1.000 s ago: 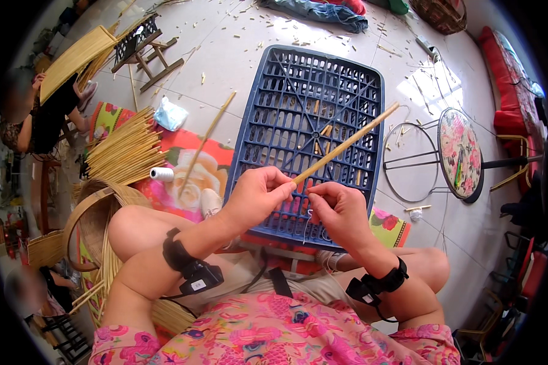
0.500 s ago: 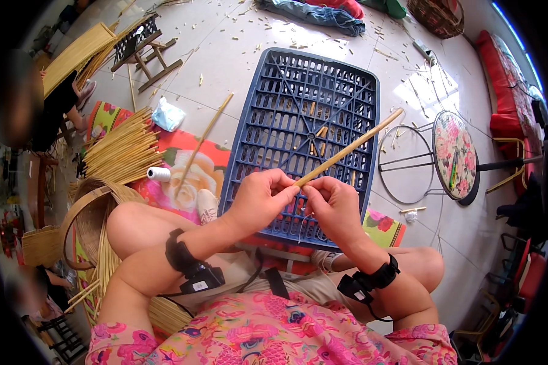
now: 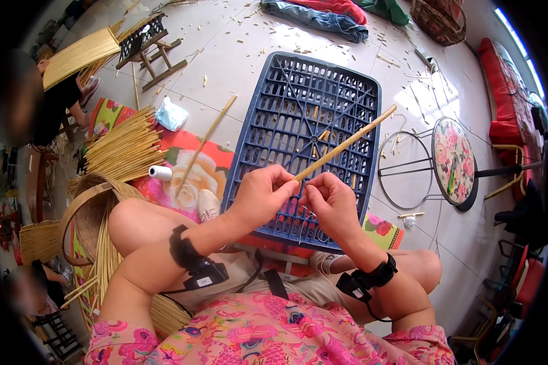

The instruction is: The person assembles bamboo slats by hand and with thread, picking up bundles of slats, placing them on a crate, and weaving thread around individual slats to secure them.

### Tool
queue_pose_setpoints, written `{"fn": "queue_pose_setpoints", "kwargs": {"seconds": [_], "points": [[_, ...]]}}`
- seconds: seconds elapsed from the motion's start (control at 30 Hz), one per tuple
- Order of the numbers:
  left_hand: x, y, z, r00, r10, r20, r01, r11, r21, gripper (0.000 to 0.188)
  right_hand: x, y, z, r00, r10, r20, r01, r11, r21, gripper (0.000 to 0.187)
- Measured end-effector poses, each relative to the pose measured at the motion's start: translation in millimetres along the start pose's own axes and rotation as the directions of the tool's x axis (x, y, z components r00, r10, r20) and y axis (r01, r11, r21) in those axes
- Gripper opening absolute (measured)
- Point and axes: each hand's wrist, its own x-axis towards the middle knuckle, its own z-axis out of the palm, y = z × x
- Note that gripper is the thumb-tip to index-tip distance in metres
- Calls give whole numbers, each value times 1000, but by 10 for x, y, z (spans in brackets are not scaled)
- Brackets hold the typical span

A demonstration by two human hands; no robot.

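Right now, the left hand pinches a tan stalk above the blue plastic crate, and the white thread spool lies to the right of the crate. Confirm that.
Not quite: the head view shows the white thread spool to the left of the blue plastic crate. The left hand does pinch a tan stalk above it.

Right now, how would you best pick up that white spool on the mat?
Probably by its round middle, from above: the spool lies on its side, with golden stalks close beyond. The left hand is nearer, though it holds a single stalk.
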Motion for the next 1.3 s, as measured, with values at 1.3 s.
{"fn": "queue_pose_setpoints", "kwargs": {"seconds": [1.3], "points": [[-40, -154, 51, 825, 416, 383, -565, 615, 550, 10, 514, -510, -839, 988, 44, -149, 37, 864, 502, 11]]}}
